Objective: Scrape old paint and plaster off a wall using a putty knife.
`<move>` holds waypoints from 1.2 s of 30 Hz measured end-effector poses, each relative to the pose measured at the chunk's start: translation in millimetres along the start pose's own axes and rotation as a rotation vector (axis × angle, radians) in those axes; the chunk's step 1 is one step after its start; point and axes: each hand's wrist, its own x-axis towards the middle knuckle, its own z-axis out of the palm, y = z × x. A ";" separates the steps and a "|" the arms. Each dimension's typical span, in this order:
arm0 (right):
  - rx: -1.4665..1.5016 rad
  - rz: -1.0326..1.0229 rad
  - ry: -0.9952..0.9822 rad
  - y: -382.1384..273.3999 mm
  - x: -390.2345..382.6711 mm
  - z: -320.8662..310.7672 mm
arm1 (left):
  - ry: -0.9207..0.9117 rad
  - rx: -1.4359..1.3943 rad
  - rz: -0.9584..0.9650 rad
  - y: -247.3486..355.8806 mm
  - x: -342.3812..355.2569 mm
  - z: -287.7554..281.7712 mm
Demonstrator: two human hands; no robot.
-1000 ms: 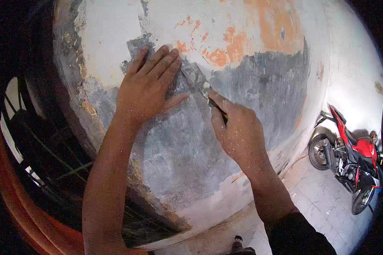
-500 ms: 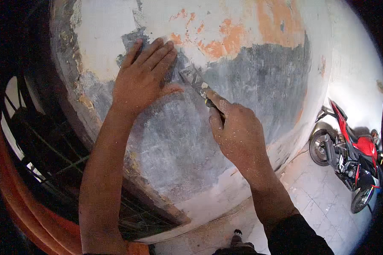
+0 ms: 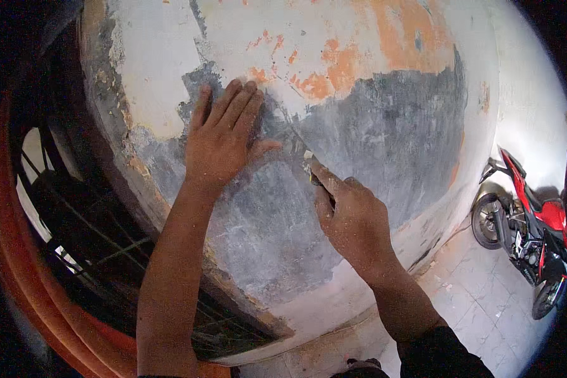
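Observation:
My left hand [image 3: 223, 142] lies flat against the wall [image 3: 384, 138], fingers stretched upward and thumb pointing right. Just right of it, my right hand [image 3: 356, 217] grips a scraper [image 3: 309, 165] by its handle, the index finger extended along it. Its thin blade shows nearly edge-on, angled up and left toward the wall near my left thumb; exactly where its tip touches I cannot tell. Around both hands the wall is bare grey. Above them is white paint with orange patches, and its lower edge is ragged. Light specks dot my right hand.
A dark barred opening [image 3: 101, 220] lies left of the wall's chipped edge [image 3: 142, 167], beside an orange curved band [image 3: 57, 302]. To the right, a red and black motorcycle [image 3: 535, 230] stands on the pale tiled floor [image 3: 466, 302] by a white wall.
The view has shifted, so the wall and motorcycle appear lower and farther right. The scraper has turned from showing its blade face to nearly edge-on. My left hand stays flat on the wall.

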 end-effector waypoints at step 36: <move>0.112 0.028 -0.028 -5.2 4.9 7.3 | -0.191 -0.079 -0.671 90.3 -67.6 -7.4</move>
